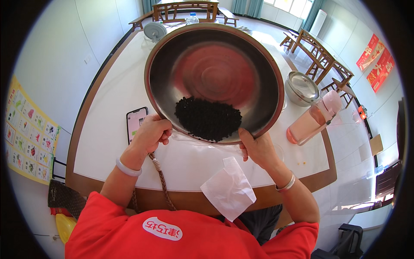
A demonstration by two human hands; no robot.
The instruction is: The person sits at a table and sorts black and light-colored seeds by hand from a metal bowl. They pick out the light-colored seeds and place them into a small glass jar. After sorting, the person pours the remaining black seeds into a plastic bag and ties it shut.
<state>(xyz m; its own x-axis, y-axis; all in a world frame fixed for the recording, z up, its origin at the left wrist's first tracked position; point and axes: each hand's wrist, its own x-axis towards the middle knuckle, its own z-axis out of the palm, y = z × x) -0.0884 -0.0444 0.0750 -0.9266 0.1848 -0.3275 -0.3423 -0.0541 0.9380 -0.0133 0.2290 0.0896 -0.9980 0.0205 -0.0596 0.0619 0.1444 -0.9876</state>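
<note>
A wide, shallow metal bowl (213,74) is tilted up toward me above the table, its inside reflecting red. Small black grains (208,119) lie heaped against its lower side. My left hand (153,131) grips the rim at the lower left, fingers curled under it. At the lower right, my right hand (257,145) pinches the rim with the thumb inside the bowl. Clear plastic film (200,141) shows just below the bowl between my hands. A white paper tissue (230,191) hangs over the near table edge.
A smartphone (136,121) lies beside my left hand, near a braided cord (162,183). To the right, a pink water bottle (313,118) and a lidded steel bowl (302,88) are on the white table (106,90). Behind the bowl are a grey-lidded container (155,31) and a plastic bottle (193,18).
</note>
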